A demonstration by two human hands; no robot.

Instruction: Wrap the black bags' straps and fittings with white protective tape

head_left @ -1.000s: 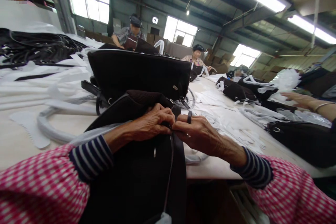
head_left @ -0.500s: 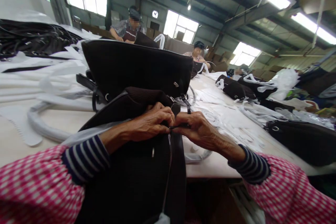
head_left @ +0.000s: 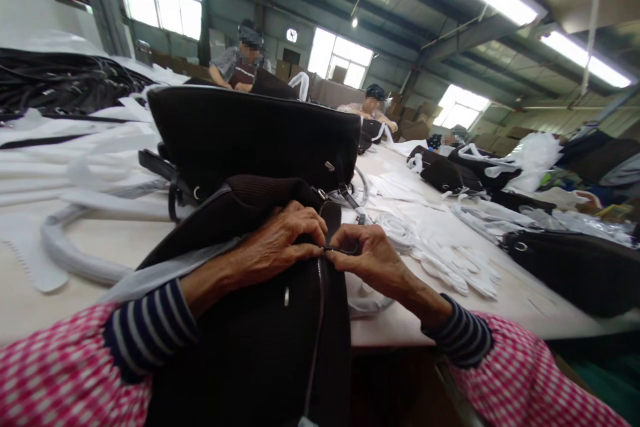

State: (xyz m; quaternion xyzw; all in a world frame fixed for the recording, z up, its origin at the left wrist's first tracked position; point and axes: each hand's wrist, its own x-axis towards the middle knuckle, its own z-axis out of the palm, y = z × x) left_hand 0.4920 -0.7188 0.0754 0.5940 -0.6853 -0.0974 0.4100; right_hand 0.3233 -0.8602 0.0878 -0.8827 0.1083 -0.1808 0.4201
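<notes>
My left hand (head_left: 273,243) clenches the black bag (head_left: 250,353) steady at its top, while my right hand (head_left: 370,263) pinches the zip pull (head_left: 340,249) close between finger and thumb.

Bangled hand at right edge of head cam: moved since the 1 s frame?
Yes. It no longer shows above the black handbag at right, so it has withdrawn, probably rightward out of view.

We record one handbag (head_left: 250,353) at lower centre of the frame, before the edge of the surface (head_left: 395,327). A second handbag (head_left: 245,140) stands on the surface directly behind it. A looped tube (head_left: 75,260) lies to its left, a strap pile (head_left: 60,83) at upper left. A third handbag (head_left: 570,267) lies at right. A co-worker (head_left: 240,57) is beyond, at upper centre.
</notes>
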